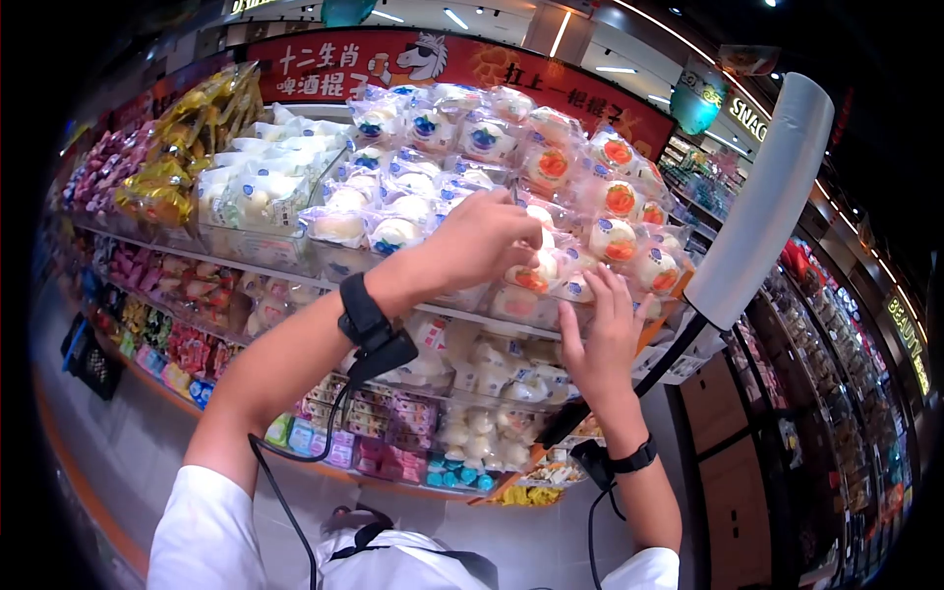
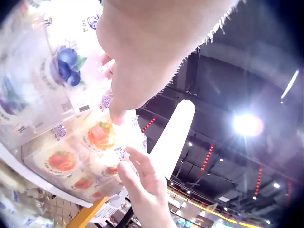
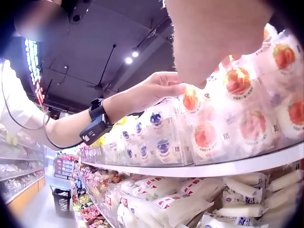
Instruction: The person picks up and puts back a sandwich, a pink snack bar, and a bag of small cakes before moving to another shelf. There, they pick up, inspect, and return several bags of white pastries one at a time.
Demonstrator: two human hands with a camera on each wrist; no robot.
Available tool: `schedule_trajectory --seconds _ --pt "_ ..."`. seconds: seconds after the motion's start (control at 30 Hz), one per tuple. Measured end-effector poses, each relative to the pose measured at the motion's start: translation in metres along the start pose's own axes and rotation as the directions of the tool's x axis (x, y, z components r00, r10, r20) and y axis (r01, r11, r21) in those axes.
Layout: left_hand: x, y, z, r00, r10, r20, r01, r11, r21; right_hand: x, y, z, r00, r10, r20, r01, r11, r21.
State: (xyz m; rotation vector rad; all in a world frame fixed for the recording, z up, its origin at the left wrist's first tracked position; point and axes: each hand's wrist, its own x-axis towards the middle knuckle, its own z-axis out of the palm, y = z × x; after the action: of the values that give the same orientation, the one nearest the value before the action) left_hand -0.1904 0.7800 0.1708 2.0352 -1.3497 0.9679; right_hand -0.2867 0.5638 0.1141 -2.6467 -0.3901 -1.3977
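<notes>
Clear packages with orange-red fruit pictures (image 1: pixel 619 200) are stacked at the right part of the top shelf; others with blueberry pictures (image 1: pixel 426 128) lie to their left. My left hand (image 1: pixel 477 246) reaches over the front of the stack with bent fingers, its fingertips at the orange-red packages. Whether it pinches one is hidden. In the right wrist view, the left hand's thumb and fingers (image 3: pixel 167 86) are close together beside a package (image 3: pixel 191 99). My right hand (image 1: pixel 605 339), fingers extended and slightly spread, touches the front packages near the shelf's right corner.
A pale padded cylinder (image 1: pixel 762 202) on a black pole slants up beside the right forearm. White packs (image 1: pixel 261 182) and gold bags (image 1: pixel 162 192) fill the shelf's left. Lower shelves hold more packets (image 1: pixel 492 433). A red sign (image 1: pixel 393 61) stands behind; a black basket (image 3: pixel 61 199) is on the floor.
</notes>
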Motion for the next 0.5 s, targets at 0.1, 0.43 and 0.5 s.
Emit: schedule_trajectory --seconds 0.1,0.43,0.5 --pt "0.009 -0.003 -0.002 0.997 -0.042 0.062 0.046 0.997 -0.060 0.014 -0.004 -0.004 1.000 -0.013 -0.020 0.014 0.997 0.070" --pt "0.011 -0.006 -0.001 0.999 -0.005 0.051 0.009 0.997 -0.073 0.042 0.001 -0.005 0.999 -0.039 0.009 0.038 0.995 0.094" --pt "0.011 -0.003 0.002 0.999 0.032 0.003 -0.032 0.998 -0.046 0.040 0.005 -0.001 0.999 -0.033 0.011 0.032 0.995 0.097"
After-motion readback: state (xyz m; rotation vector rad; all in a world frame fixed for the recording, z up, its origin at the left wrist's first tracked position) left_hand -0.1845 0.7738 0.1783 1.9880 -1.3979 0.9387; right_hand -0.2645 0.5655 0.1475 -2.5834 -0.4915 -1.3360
